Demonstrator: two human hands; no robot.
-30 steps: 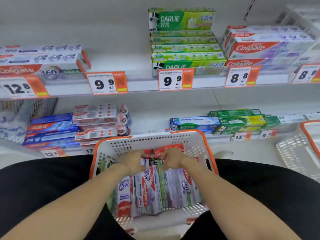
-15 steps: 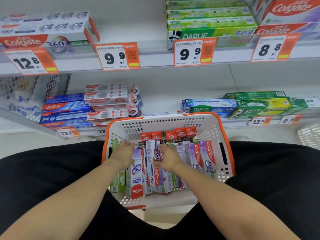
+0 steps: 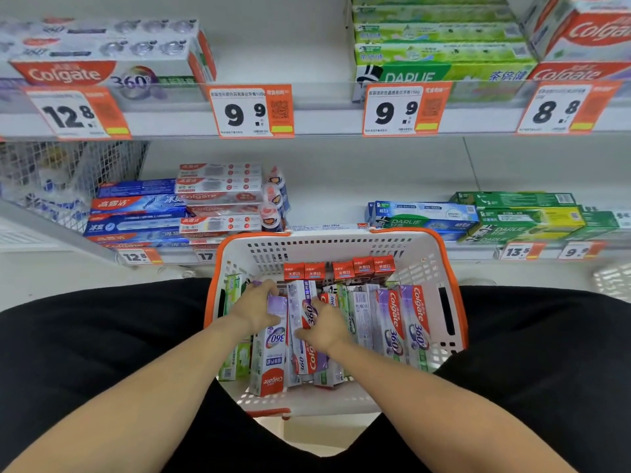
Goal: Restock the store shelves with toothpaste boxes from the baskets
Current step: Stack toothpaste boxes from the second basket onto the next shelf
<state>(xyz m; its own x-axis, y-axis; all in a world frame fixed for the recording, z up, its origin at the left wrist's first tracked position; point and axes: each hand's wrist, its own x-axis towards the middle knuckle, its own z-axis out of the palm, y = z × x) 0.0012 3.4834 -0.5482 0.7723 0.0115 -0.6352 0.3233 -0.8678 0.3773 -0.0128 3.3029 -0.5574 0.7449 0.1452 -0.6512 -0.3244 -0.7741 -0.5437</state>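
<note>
A white basket with an orange rim (image 3: 341, 247) sits between my knees, packed with toothpaste boxes. Both hands are inside it. My left hand (image 3: 256, 308) curls its fingers over the top end of a purple-and-white Colgate 360 box (image 3: 269, 356). My right hand (image 3: 324, 327) presses on the neighbouring Colgate 360 box (image 3: 302, 308), fingers wrapped round its side. Two more Colgate 360 boxes (image 3: 406, 322) stand at the right of the basket. Several small red boxes (image 3: 341, 269) line the far wall.
The upper shelf (image 3: 324, 122) holds a Colgate 360 stack (image 3: 102, 59) at left, Darlie boxes (image 3: 440, 46) and Colgate packs at right, with an empty gap above the middle 9.9 tag (image 3: 251, 110). The lower shelf holds blue and red Colgate boxes (image 3: 136, 213) and green Darlie boxes (image 3: 519, 216). A second basket (image 3: 613, 278) shows at far right.
My view has dropped and closed in on the basket. Both hands have slid from the far end of the boxes toward me and now clasp the two Colgate 360 boxes at the left.
</note>
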